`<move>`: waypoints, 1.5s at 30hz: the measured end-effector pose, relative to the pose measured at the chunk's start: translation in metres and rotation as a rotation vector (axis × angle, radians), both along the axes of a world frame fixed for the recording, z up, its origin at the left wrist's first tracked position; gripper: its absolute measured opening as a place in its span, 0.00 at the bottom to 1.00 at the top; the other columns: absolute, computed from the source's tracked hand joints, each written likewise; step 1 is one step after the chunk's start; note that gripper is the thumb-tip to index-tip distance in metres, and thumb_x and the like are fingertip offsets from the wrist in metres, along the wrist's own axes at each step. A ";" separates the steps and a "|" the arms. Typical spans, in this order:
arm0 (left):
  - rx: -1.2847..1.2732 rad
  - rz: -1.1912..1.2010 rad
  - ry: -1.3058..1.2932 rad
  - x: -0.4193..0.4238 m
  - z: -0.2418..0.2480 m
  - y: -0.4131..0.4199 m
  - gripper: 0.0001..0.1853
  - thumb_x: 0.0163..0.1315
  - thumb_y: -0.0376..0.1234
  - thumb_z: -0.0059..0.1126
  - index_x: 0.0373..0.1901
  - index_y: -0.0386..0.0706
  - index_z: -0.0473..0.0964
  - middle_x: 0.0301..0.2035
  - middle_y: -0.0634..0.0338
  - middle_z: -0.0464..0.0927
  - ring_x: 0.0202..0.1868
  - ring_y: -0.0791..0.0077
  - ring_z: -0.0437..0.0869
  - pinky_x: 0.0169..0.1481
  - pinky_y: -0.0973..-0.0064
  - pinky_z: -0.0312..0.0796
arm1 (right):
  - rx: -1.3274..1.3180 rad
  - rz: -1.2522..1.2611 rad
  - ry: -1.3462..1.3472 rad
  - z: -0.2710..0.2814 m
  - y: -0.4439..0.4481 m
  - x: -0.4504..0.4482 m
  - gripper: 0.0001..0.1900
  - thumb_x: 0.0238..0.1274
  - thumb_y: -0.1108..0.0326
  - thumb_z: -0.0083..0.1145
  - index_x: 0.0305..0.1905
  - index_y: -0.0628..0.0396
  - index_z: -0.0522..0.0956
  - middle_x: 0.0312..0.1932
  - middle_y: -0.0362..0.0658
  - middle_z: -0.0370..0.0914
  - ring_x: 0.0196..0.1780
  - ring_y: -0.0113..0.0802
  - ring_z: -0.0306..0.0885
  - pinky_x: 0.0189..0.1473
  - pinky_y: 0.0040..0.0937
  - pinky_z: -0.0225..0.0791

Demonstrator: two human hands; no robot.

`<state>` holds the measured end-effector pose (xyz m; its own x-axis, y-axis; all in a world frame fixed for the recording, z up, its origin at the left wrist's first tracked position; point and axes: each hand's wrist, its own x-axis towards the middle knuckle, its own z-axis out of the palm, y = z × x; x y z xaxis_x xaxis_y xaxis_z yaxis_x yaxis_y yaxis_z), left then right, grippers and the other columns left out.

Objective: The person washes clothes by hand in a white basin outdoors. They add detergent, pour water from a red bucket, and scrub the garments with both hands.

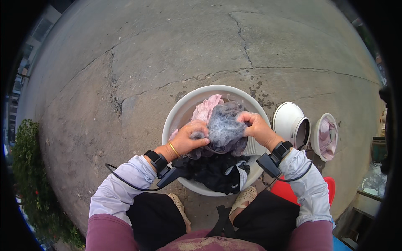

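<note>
A large white plastic basin (216, 87) stands on the ground before me, with ridges like a washboard (252, 146) along its right inner side. Over it, a thin dark grey fabric (224, 124), streaked with whitish suds, is stretched between my hands. My left hand (190, 135) pinches its left edge, a small bunch of grey showing inside the curled fingers. At the upper right edge, my right hand (259, 128) grips the fabric between thumb and bent fingers. Behind it lies a pink cloth (205, 108). Black clothing (210, 175) with a white strip fills the near side of the basin.
To the right are a white flared vessel (287, 117) tipped on its side and a small white basin (315, 133) holding pink cloth (326, 138). A red plastic object (284, 189) sits by my right leg. Cracked concrete (176, 50) surrounds everything; leafy plants (31, 175) grow at left.
</note>
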<state>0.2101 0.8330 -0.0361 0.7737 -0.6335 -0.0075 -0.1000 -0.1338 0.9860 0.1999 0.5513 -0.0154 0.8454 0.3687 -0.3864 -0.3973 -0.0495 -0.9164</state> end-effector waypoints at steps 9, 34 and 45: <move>0.616 -0.240 0.049 -0.038 0.022 0.021 0.37 0.47 0.38 0.70 0.59 0.43 0.62 0.47 0.43 0.73 0.51 0.49 0.75 0.53 0.62 0.69 | -0.230 -0.114 -0.058 -0.016 -0.038 -0.060 0.19 0.40 0.73 0.60 0.44 0.56 0.77 0.54 0.50 0.70 0.60 0.43 0.68 0.62 0.37 0.59; 1.141 -0.233 -0.063 -0.011 -0.132 -0.022 0.17 0.56 0.44 0.54 0.34 0.40 0.82 0.38 0.48 0.81 0.44 0.52 0.82 0.47 0.60 0.75 | -1.304 0.457 -0.336 -0.123 0.081 0.023 0.13 0.50 0.70 0.51 0.40 0.60 0.81 0.51 0.54 0.74 0.57 0.54 0.67 0.56 0.63 0.53; 1.138 -0.480 -0.120 0.008 -0.146 -0.035 0.15 0.58 0.30 0.48 0.42 0.35 0.80 0.47 0.43 0.79 0.49 0.52 0.81 0.53 0.62 0.73 | -1.068 0.604 -0.232 -0.147 0.057 0.052 0.20 0.54 0.66 0.52 0.53 0.60 0.74 0.46 0.60 0.78 0.50 0.53 0.77 0.53 0.44 0.69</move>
